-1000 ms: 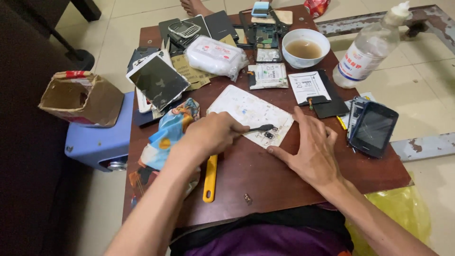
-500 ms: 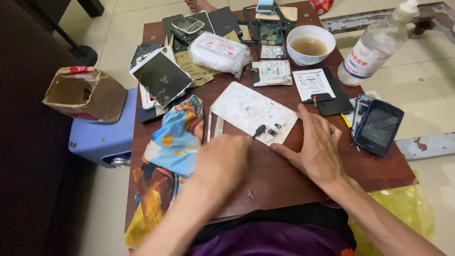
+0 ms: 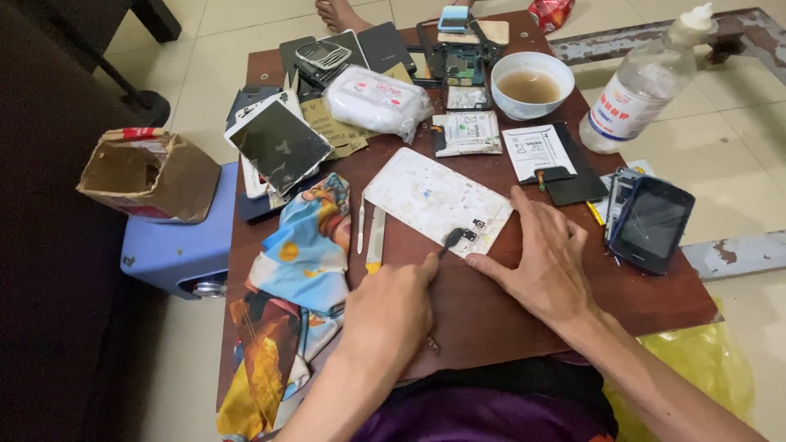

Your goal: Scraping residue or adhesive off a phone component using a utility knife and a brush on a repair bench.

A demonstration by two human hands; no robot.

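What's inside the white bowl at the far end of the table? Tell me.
The white bowl holds a murky brown liquid, filling it partway. Whatever may sit beneath the liquid's surface is hidden.

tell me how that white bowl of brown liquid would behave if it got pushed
The white bowl looks rigid and probably breakable. It holds brown liquid well up its walls, so a quick shove would likely slosh it. Its wide, low shape suggests it would slide rather than tip.
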